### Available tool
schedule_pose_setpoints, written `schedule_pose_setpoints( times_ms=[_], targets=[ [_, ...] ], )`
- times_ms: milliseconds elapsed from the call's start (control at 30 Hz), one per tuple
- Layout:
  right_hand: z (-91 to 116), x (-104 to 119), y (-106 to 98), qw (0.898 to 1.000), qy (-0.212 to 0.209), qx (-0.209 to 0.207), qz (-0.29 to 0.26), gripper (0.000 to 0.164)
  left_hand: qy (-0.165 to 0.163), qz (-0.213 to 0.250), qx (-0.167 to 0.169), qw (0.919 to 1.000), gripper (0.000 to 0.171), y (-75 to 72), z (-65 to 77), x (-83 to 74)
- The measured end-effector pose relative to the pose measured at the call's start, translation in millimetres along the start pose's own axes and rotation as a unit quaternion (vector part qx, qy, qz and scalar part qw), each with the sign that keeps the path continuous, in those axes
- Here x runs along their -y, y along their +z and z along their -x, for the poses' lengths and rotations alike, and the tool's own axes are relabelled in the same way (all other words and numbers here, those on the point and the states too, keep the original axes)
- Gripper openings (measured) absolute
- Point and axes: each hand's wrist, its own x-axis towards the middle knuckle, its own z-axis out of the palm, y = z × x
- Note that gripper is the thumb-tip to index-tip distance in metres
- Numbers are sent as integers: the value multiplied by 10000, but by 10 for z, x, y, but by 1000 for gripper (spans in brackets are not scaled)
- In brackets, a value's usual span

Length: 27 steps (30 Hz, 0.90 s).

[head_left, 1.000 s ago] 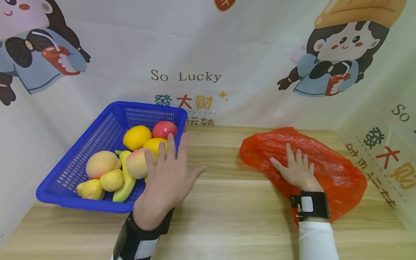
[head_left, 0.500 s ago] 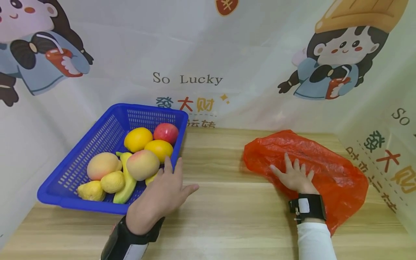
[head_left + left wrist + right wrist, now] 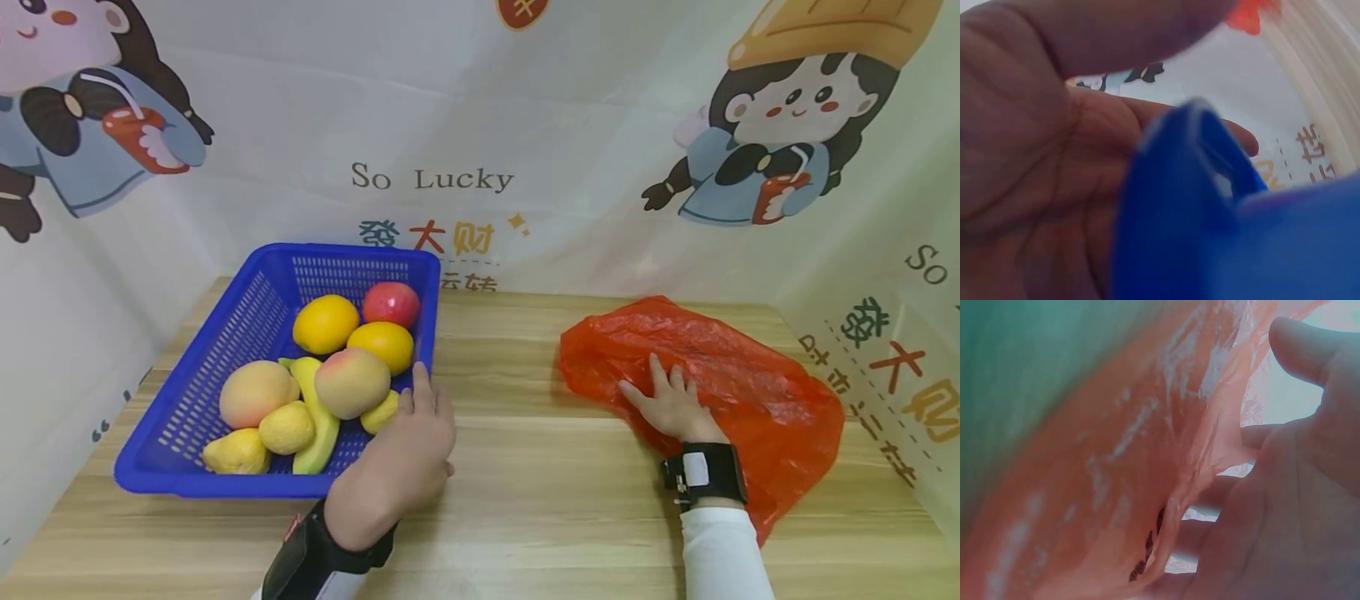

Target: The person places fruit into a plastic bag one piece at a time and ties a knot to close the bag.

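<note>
My left hand [image 3: 405,454] is at the right side of a blue plastic basket [image 3: 187,487], its fingers reaching along the rim. In the left wrist view the blurred blue rim [image 3: 1160,219] stands close before the palm, with a straight finger behind it and the thumb above. The basket holds peaches [image 3: 351,383], a banana [image 3: 321,429], a red fruit [image 3: 391,304] and several yellow fruits [image 3: 326,323]. My right hand [image 3: 671,408] rests with spread fingers on a crumpled red plastic bag [image 3: 765,400]. The right wrist view shows the bag's thin film [image 3: 1116,487] beside the fingers.
The basket and bag lie on a light wood-grain tabletop [image 3: 540,508]. A printed white cloth [image 3: 570,117] rises behind it and along both sides.
My left hand has come down and nearer to the basket's right rim. The basket has shifted and turned slightly to the right. My right hand has drawn back a little on the bag.
</note>
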Motion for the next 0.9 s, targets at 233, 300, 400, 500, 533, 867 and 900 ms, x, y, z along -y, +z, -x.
schedule_pose_setpoints(
  times_ms=[233,300,400,500,533,867,900],
  targets=[
    [-14,74,19,9996,-188,13,186,89,138,-555,-370,9977,57,93,-7,-115],
    [-11,116,34,9995,-201,-19,259,87,142,-635,-332,9973,57,102,-8,-138],
    [1,198,72,9994,-71,-27,333,85,174,-711,-167,9972,57,101,-7,-171],
    [-4,309,134,9993,178,6,320,85,217,-765,13,9968,56,92,-6,-196],
    [-10,350,155,9992,262,30,301,85,223,-777,50,9967,55,89,-4,-201],
    [148,623,-9,9996,6,-92,248,84,261,-818,110,9962,52,79,11,-199],
    [220,654,-69,9995,-134,-103,280,85,250,-782,192,9964,53,72,17,-195]
  ],
)
